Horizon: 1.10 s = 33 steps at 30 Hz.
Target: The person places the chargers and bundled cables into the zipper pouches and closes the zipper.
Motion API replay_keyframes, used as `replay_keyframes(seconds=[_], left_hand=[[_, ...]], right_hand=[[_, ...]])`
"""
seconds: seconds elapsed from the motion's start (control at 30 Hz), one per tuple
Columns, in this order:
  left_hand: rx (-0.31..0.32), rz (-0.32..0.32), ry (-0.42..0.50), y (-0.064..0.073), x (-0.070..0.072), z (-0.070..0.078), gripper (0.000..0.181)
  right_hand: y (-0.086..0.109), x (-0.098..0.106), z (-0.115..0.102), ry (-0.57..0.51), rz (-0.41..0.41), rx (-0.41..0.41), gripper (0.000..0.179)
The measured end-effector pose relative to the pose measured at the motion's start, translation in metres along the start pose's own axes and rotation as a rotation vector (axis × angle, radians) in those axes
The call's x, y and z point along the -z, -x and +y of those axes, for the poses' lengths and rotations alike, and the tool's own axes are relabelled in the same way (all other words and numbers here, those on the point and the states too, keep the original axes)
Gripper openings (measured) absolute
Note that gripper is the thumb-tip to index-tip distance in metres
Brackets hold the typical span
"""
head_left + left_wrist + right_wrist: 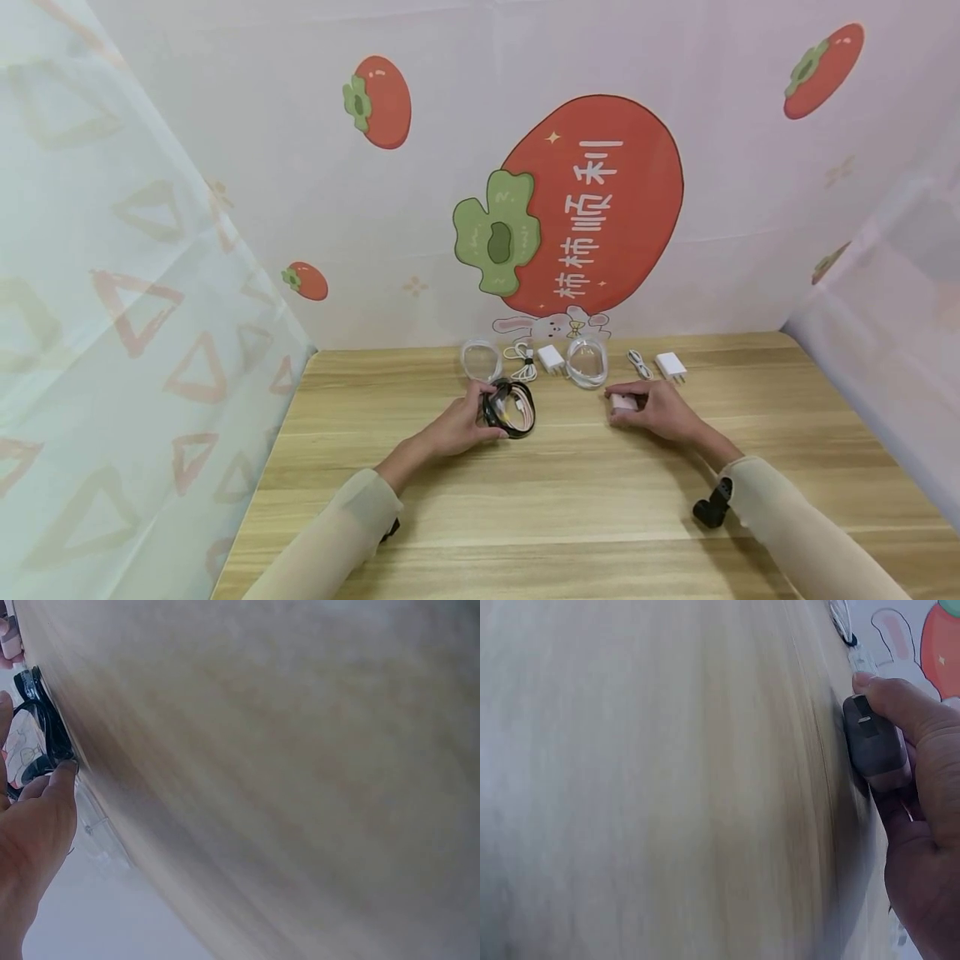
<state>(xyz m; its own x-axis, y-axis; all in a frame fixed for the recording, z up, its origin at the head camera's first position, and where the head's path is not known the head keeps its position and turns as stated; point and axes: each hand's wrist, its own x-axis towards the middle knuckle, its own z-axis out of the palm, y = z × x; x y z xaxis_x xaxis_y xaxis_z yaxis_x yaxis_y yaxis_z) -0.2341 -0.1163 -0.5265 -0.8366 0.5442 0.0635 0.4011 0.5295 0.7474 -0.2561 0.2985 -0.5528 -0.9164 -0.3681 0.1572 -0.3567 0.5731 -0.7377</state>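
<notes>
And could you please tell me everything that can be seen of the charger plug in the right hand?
The charger plug is a compact block with rounded edges, plastic-looking, pale in the head view and shaded grey in the right wrist view. Two flat metal prongs stick out toward the wrist camera. The right hand pinches it between thumb and fingers, close to the wooden table; whether it touches the wood is unclear.
</notes>
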Motion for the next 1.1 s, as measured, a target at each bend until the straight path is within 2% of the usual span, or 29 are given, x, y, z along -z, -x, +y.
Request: replay_keyframes(seconds=[0.43,0.7,0.9,1.1], left_hand=[[0.031,-0.002,0.003,0.0,-0.001,0.002,0.076],[0.001,-0.003,0.004,0.001,-0.001,0.002,0.076],[-0.002,-0.008,-0.001,0.002,-0.001,0.001,0.076],[-0.005,-0.003,0.002,0.001,-0.001,-0.001,0.075]], right_hand=[[-0.008,-0.01,-0.032,0.017,-0.014,0.049,0.054],[-0.011,-0.016,-0.042,0.02,-0.029,0.047,0.053],[-0.019,-0.019,-0.051,0.02,-0.042,0.034,0.054],[-0.026,-0.02,-0.063,-0.005,-0.05,0.056,0.054]])
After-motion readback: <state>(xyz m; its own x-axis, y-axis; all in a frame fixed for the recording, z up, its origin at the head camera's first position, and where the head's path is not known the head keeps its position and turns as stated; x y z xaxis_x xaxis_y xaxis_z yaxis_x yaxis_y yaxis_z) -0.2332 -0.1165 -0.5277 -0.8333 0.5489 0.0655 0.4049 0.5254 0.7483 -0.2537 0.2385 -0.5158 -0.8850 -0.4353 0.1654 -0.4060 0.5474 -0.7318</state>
